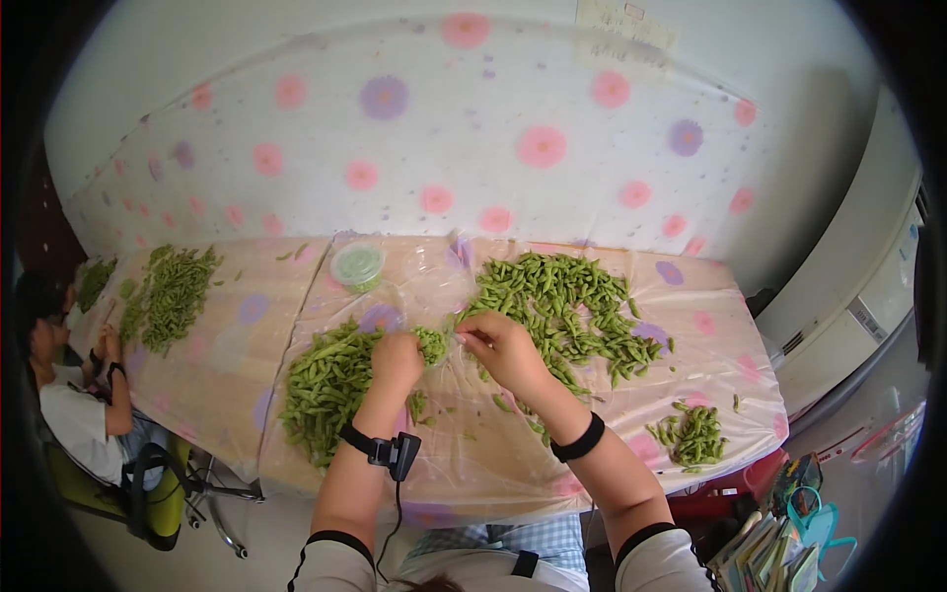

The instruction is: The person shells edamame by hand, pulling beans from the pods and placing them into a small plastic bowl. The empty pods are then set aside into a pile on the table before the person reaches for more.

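Note:
My left hand is closed, its fingers bent over beside a small heap of shelled green beans, which seems to sit in a clear container. What its fingers hold is hidden. On the other side of the beans, my right hand pinches thumb and forefinger together; anything between them is too small to name. A large pile of green soybean pods lies beside my left hand. Another broad spread of pods reaches behind and to the right of my right hand. Both wrists wear black bands.
A round clear tub with green contents stands at the back. A smaller pod pile lies near the right edge of the plastic-covered table. At far left another person sits by more pods. A cable hangs from my left wristband.

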The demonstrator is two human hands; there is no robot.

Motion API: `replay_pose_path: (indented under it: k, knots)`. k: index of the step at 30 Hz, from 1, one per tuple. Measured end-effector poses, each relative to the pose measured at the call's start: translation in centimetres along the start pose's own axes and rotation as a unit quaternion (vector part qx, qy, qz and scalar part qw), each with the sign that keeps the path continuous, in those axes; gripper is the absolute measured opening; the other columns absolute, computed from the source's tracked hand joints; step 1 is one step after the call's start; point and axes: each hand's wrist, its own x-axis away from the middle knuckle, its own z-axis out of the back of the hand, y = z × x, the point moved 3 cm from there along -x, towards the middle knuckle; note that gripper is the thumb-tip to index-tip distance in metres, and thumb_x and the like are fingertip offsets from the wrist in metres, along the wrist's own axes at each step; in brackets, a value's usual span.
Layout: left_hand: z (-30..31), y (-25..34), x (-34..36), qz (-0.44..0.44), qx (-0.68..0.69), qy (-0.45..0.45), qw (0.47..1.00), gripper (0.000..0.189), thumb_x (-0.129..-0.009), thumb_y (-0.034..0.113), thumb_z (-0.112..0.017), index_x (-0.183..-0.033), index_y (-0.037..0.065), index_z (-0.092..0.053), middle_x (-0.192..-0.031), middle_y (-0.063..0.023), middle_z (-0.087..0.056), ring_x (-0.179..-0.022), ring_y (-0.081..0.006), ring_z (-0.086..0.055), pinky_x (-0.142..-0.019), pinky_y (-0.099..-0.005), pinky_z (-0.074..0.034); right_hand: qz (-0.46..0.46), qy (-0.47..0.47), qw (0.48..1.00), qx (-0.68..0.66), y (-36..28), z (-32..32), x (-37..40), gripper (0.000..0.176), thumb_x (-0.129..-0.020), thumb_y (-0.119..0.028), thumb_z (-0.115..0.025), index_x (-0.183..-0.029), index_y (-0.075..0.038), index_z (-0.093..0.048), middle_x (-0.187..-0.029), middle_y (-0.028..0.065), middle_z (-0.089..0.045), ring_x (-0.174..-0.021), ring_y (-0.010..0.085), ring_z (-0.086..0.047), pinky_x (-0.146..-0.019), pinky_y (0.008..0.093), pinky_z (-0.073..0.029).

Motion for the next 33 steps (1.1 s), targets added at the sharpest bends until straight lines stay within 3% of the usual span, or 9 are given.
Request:
replay_pose_path:
  k: [5,8,11,16,18,23,27,30,33]
  knots:
    - [1.4,-1.0,0.7,-0.011,0.084,0.051,0.995,0.017,-0.071,0.006,-0.064,-0.087,0.004,-0.068,-0.087,-0.0161,-0.065,-0.077,-0.0312,-0.064,-0.068,-0.0382,-0.050,0.024,-0.045,0.998,0.026,-0.9,-1.7,-3.4,0.011,-0.079,-0.003,-0.065,-0.089,0.000,-0.066,-0.081,0.0124,-0.060,-0.069,0.0248,-0.059,-0.064,0.0327,-0.047]
    - [4.8,-2.4,2.7,-0.027,0.192,0.148,0.970,0.012,-0.074,0.004,-0.062,-0.085,0.002,-0.067,-0.083,-0.0144,-0.065,-0.072,-0.0296,-0.063,-0.063,-0.0387,-0.049,0.047,-0.040,0.998,0.011,-1.3,-3.2,-4.7,0.013,-0.078,-0.002,-0.064,-0.091,0.000,-0.066,-0.081,0.0132,-0.061,-0.073,0.0257,-0.060,-0.068,0.0335,-0.048]
    - [5.8,-5.4,4.7,0.049,0.292,0.172,0.940,0.017,-0.077,0.003,-0.066,-0.094,0.002,-0.067,-0.081,-0.0123,-0.064,-0.067,-0.0194,-0.061,-0.064,-0.0293,-0.048,0.028,-0.070,0.997,0.011,-0.9,-5.0,-5.0,0.017,-0.079,0.000,-0.062,-0.095,0.000,-0.066,-0.090,0.0154,-0.063,-0.083,0.0281,-0.062,-0.074,0.0341,-0.049]
    - [7.5,-5.6,6.5,0.081,0.286,0.156,0.942,0.017,-0.077,0.003,-0.066,-0.094,0.001,-0.066,-0.082,-0.0132,-0.064,-0.068,-0.0205,-0.061,-0.064,-0.0299,-0.048,0.068,-0.101,0.991,0.063,3.5,-7.7,-3.7,0.026,-0.082,-0.004,-0.060,-0.107,-0.001,-0.063,-0.109,0.0145,-0.063,-0.099,0.0262,-0.061,-0.083,0.0317,-0.049]
    - [8.2,-5.1,6.9,0.031,0.265,0.150,0.952,0.016,-0.078,0.003,-0.066,-0.094,0.001,-0.066,-0.083,-0.0134,-0.064,-0.070,-0.0212,-0.061,-0.065,-0.0308,-0.048,-0.028,-0.097,0.995,-0.018,4.3,-6.9,-3.3,0.023,-0.084,-0.006,-0.060,-0.106,-0.001,-0.063,-0.106,0.0143,-0.064,-0.096,0.0252,-0.062,-0.082,0.0318,-0.050]
    - [8.0,-5.5,8.1,0.051,0.223,0.116,0.966,0.016,-0.078,0.003,-0.064,-0.094,0.001,-0.066,-0.081,-0.0143,-0.061,-0.072,-0.0254,-0.060,-0.067,-0.0336,-0.048,-0.105,-0.059,0.993,-0.004,3.0,-1.2,-0.8,0.018,-0.087,-0.008,-0.059,-0.103,-0.001,-0.065,-0.098,0.0108,-0.066,-0.086,0.0181,-0.062,-0.076,0.0300,-0.050]
    - [6.1,-6.0,8.4,0.067,0.120,0.097,0.986,0.019,-0.077,0.001,-0.061,-0.096,0.001,-0.067,-0.084,-0.0171,-0.060,-0.080,-0.0323,-0.059,-0.072,-0.0397,-0.047,-0.216,-0.072,0.969,0.098,3.5,3.7,1.9,0.021,-0.084,-0.016,-0.059,-0.099,-0.003,-0.067,-0.086,0.0150,-0.067,-0.081,0.0267,-0.065,-0.072,0.0351,-0.050]
    - [5.2,-5.6,8.4,0.068,0.071,0.097,0.990,0.026,-0.076,-0.002,-0.060,-0.101,0.000,-0.065,-0.089,-0.0186,-0.060,-0.087,-0.0353,-0.058,-0.076,-0.0420,-0.046,-0.138,-0.093,0.968,0.189,5.3,5.8,3.0,0.020,-0.083,-0.014,-0.058,-0.097,-0.003,-0.067,-0.090,0.0160,-0.067,-0.083,0.0305,-0.064,-0.073,0.0379,-0.050]
    - [5.3,-4.4,8.5,0.086,0.024,0.113,0.990,0.029,-0.076,-0.001,-0.060,-0.105,-0.005,-0.061,-0.097,-0.0190,-0.059,-0.092,-0.0365,-0.058,-0.082,-0.0404,-0.046,-0.138,-0.104,0.962,0.209,6.3,5.6,3.9,0.021,-0.079,-0.007,-0.057,-0.098,-0.003,-0.067,-0.095,0.0165,-0.066,-0.087,0.0319,-0.063,-0.076,0.0384,-0.050]
